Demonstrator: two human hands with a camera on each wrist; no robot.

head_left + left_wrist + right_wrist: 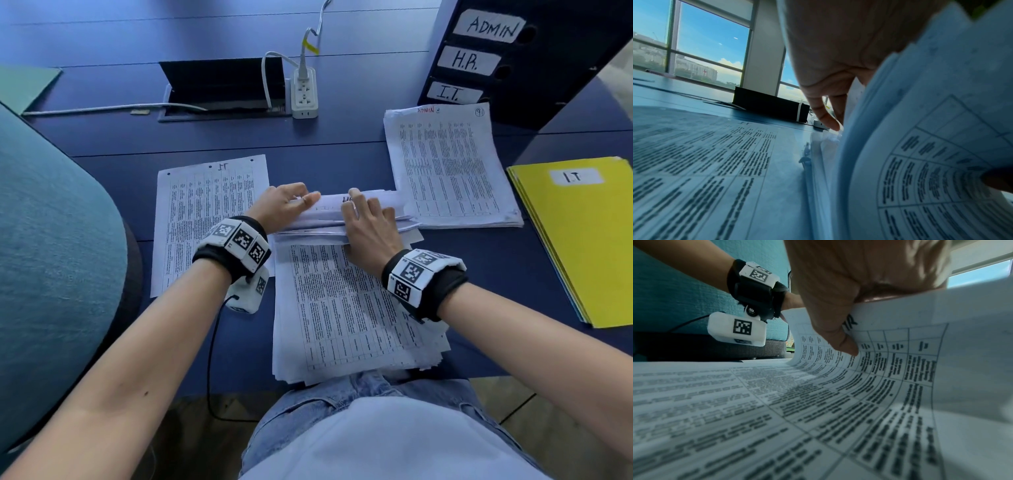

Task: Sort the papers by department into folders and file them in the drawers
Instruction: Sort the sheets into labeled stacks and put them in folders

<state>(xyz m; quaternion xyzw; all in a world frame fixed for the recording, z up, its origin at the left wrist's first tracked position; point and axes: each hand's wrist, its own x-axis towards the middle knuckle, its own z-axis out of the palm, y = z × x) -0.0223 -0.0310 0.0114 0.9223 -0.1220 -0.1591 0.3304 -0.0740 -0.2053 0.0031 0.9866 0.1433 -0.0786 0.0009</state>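
Both hands are holding the curled far edge of the stack (346, 308) lying near the person. Right hand (371, 228) is gripping the lifted sheets (329, 219), thumb under, fingers (356, 195) over; left hand (286, 202) is pinching their left corner. Sheets are white, printed with tables, bending up and back. Left of the stack an IT page (209, 219) is lying flat; far right an ADMIN pile (452, 168) is sitting. Yellow folders (579, 240), labelled IT, are resting at the right edge. Drawers (486, 58) marked ADMIN, H.R., I.T. are standing far right, closed.
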